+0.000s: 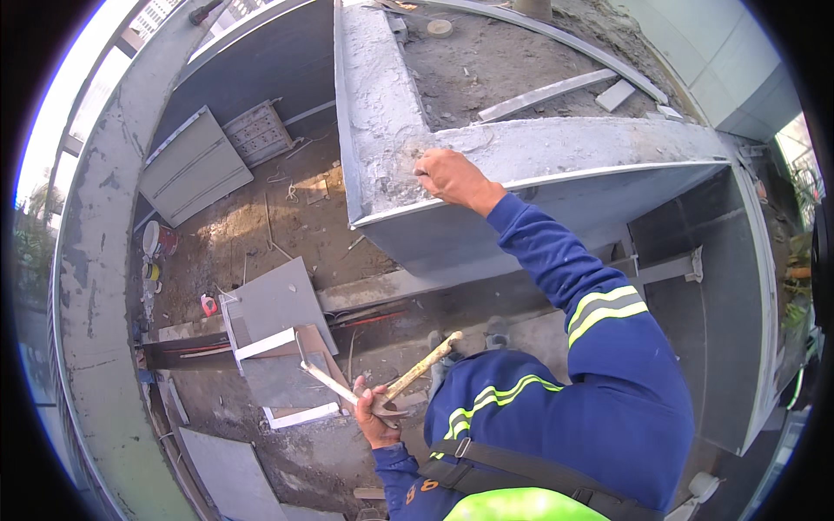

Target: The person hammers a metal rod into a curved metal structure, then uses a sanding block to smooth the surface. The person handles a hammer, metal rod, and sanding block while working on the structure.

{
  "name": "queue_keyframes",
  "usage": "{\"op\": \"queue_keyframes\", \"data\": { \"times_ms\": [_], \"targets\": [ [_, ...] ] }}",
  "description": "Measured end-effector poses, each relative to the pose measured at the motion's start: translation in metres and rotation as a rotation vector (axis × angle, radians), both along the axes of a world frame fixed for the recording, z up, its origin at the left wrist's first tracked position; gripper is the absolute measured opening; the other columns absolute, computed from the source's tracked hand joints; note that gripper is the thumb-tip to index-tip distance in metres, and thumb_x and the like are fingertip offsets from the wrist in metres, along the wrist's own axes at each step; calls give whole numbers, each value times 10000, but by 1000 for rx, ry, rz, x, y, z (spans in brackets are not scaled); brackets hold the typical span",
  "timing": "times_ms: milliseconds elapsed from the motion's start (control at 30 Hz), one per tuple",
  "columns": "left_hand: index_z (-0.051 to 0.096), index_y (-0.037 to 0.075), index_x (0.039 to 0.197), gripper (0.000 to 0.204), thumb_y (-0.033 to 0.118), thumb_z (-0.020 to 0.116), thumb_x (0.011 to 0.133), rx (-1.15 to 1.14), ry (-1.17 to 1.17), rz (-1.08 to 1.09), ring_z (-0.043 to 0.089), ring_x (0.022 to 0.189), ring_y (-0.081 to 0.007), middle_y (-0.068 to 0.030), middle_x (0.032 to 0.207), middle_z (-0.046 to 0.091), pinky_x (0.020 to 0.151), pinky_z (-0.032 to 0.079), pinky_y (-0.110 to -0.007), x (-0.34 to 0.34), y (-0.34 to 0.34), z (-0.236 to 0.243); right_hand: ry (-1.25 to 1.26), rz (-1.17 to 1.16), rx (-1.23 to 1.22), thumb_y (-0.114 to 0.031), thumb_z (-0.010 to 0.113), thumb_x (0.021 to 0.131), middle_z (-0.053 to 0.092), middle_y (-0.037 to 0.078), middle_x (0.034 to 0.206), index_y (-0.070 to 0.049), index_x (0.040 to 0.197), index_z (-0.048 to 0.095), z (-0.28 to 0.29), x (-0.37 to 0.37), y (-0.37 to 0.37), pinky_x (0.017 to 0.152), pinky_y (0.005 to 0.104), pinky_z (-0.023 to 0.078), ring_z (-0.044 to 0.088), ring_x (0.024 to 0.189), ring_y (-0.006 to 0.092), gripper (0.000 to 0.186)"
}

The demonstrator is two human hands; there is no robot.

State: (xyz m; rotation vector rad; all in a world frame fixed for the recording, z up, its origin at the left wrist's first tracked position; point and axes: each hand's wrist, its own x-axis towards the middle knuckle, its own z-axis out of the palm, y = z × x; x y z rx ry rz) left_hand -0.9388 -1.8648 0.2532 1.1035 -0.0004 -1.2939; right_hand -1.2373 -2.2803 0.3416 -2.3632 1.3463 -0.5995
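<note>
Step in hand, my read: hand work on the top of the wall (591,143), at the near corner where its two runs meet. Right hand (456,181) is over that corner, knuckles up, just inside the front edge. Its fingers are curled inward; can't tell if they're closed on something small or just bunched, as the hand's back hides the palm. Contact with the wall top not certain either. Rough, patchy grit (401,159) lies right beside the fingertips, so picking at or clearing that patch looks likely.

Left hand (375,421) is low, well apart from the wall, out to the left of the body. Fingers clamped on two tools: a hammer (423,366), gripped close to its head with the yellow handle angled up and right, and a pale tool (330,382) pointing up and left. Type of the second one unclear. Neither tool touches the wall, so no striking right now.

Next move, judged: finish by hand at the corner first. If the hammer is needed, it has to come up to the wall and be re-gripped along the handle; the pale tool should be split off to the other hand first. Watch the front edge: a hit too close could chip it.
</note>
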Motion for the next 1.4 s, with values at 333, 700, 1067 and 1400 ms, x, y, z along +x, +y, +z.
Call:
{"op": "queue_keyframes", "data": {
  "times_ms": [333,700,1067,1400],
  "targets": [
    [491,7,1416,678,217,746,824,-207,-102,-626,703,754,-200,-123,822,716,681,613,-322,-26,-109,32,-361,183,677,-458,779,895,561,194,1487,-57,1515,506,2,-41,292,1103,480,475,561,1339,413,786],
    [571,8,1334,558,508,524,1091,-419,-736,-1274,494,496,-56,-66,926,668,441,390,-219,-250,-159,55,-631,-840,318,-319,700,972,669,146,738,-86,1156,655,-36,-164,460,638,454,453,655,691,335,300],
    [577,17,1243,318,282,629,1073,-654,-256,-2347,560,807,-103,-44,928,645,747,469,-265,-517,10,2,-1166,-1849,-114,-385,733,968,695,123,866,-25,1178,663,-46,-264,644,748,384,507,649,807,209,423],
    [560,26,1328,362,156,708,1024,-724,152,-3236,609,938,-74,-26,1070,679,812,491,-242,-707,196,-25,-1404,-2420,-929,-319,827,888,655,-9,935,-57,1219,654,-87,-307,760,778,284,511,612,878,85,456]
  ]
}}
